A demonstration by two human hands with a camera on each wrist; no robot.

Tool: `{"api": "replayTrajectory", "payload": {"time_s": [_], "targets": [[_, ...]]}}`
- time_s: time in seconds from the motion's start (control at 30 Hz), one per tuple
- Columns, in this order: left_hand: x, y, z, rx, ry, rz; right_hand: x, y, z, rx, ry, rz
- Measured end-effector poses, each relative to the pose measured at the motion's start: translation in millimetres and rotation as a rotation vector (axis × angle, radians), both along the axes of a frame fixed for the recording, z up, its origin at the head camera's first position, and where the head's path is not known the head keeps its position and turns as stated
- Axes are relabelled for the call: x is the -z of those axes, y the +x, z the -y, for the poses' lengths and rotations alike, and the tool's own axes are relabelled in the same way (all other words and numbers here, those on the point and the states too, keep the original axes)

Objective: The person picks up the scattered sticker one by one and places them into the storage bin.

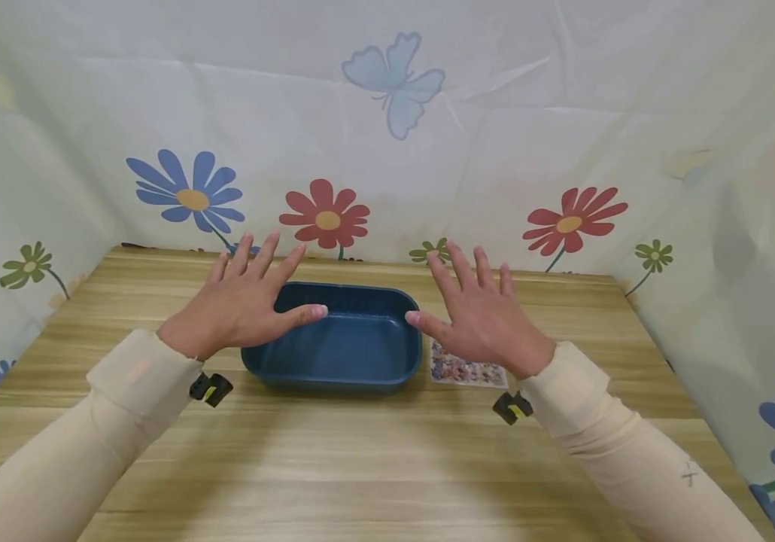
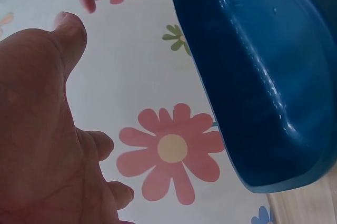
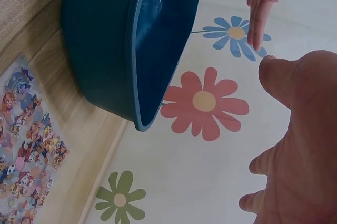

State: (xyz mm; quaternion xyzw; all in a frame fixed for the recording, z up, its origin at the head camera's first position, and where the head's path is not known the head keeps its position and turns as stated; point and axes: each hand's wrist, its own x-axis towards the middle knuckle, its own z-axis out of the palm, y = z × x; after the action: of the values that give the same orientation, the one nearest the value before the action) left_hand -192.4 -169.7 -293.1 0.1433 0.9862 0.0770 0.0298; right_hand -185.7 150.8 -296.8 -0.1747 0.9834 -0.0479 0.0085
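A dark blue rectangular basin (image 1: 347, 354) with rounded corners stands on the wooden table; its visible inside holds nothing. My left hand (image 1: 241, 297) is held over its left end, palm down with fingers spread. On the other side, my right hand (image 1: 478, 316) hovers beyond the basin's right end, fingers spread too. Below that hand lies a sheet of small colourful cartoon stickers (image 1: 465, 370), partly hidden by it. Both wrist views show the basin (image 2: 268, 76) beside the palm, and the sticker sheet (image 3: 26, 150) flat on the table in the right one. Neither hand holds anything.
The wood-grain table (image 1: 360, 467) reaches back to a white cloth wall (image 1: 259, 105) printed with flowers and a butterfly. Similar cloth stands at the left and right sides. Small black devices (image 1: 211, 389) sit at both cuffs.
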Motion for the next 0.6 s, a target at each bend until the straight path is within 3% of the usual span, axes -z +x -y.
{"api": "replayTrajectory", "payload": {"time_s": [0.6], "targets": [[17.1,0.6,7,-0.019,-0.004,-0.010,13.6,3.6,4,0.009,0.007,0.013]]}}
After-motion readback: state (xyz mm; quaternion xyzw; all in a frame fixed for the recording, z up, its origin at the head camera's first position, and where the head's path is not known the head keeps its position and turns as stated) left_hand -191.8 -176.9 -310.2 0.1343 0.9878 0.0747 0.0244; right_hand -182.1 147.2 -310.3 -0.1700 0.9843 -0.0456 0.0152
